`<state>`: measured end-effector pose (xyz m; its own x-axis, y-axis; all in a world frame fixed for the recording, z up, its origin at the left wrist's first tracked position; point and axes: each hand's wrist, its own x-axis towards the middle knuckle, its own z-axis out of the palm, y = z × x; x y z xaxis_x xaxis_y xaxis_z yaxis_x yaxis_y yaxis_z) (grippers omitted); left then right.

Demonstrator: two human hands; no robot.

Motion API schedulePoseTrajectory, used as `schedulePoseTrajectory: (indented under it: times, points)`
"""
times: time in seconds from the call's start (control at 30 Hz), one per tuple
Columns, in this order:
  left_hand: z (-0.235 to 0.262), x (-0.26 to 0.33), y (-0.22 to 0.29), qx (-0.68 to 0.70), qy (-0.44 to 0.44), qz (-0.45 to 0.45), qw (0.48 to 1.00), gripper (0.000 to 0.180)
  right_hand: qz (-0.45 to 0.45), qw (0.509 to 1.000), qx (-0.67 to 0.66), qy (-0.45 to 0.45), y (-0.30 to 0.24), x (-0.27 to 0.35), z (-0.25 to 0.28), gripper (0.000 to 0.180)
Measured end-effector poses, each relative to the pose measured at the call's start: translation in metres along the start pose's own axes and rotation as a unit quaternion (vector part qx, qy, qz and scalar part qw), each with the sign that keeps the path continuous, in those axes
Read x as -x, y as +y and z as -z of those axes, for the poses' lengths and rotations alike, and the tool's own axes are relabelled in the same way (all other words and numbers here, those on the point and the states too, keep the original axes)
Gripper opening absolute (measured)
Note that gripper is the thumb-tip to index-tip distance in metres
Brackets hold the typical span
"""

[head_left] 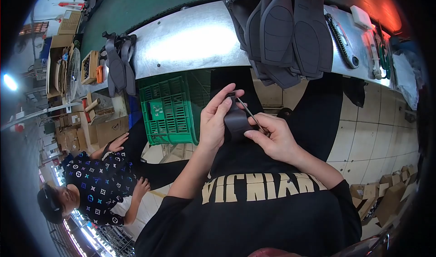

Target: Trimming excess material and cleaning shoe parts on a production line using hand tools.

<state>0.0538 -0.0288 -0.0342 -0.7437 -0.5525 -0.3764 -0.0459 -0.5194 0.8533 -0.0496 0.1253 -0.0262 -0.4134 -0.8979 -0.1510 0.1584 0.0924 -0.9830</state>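
Note:
Over my lap, my left hand (216, 114) grips a dark grey, rubbery, strap-like piece (236, 121) by its upper end, between thumb and fingers. My right hand (274, 135) is closed around a thin metal tool (250, 113). The tool's slim end slants up to the top of the piece, by my left fingertips; whether it is tweezers or a pick I cannot tell. My right thumb tip lies at the piece's lower edge. Ahead, a pile of similar dark grey pieces (278, 30) hangs over the bench edge, and a smaller bunch (116, 66) hangs farther left.
A metal-edged bench (181, 48) with a green surface (150, 9) runs ahead. At its right lie a black-handled tool (340, 41), a white block (360, 17) and scissors (385, 53). A green crate (167, 114) stands below. Another person (97, 184) sits at left; cardboard boxes (386, 193) lie right.

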Motion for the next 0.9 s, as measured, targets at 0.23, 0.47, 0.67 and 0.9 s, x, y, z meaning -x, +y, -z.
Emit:
schedulePoseTrajectory:
  times: [0.23, 0.47, 0.67, 0.9]
  points:
    - [-0.001, 0.002, 0.004, 0.002, 0.037, 0.028, 0.999, 0.037, 0.076, 0.995, 0.065, -0.001, -0.003, 0.001, -0.005, 0.017]
    - [0.008, 0.001, -0.001, 0.035, 0.018, 0.067, 0.997, 0.037, 0.134, 0.986, 0.104, 0.000, -0.003, 0.002, -0.009, 0.019]
    - [-0.004, 0.004, 0.007, 0.129, -0.097, 0.076, 0.984, 0.062, 0.083, 0.995, 0.061, 0.009, -0.006, 0.002, -0.003, 0.017]
    - [0.006, 0.015, 0.007, -0.075, -0.081, 0.037, 0.993, 0.089, 0.068, 0.992, 0.031, 0.099, -0.020, 0.000, 0.010, 0.024]
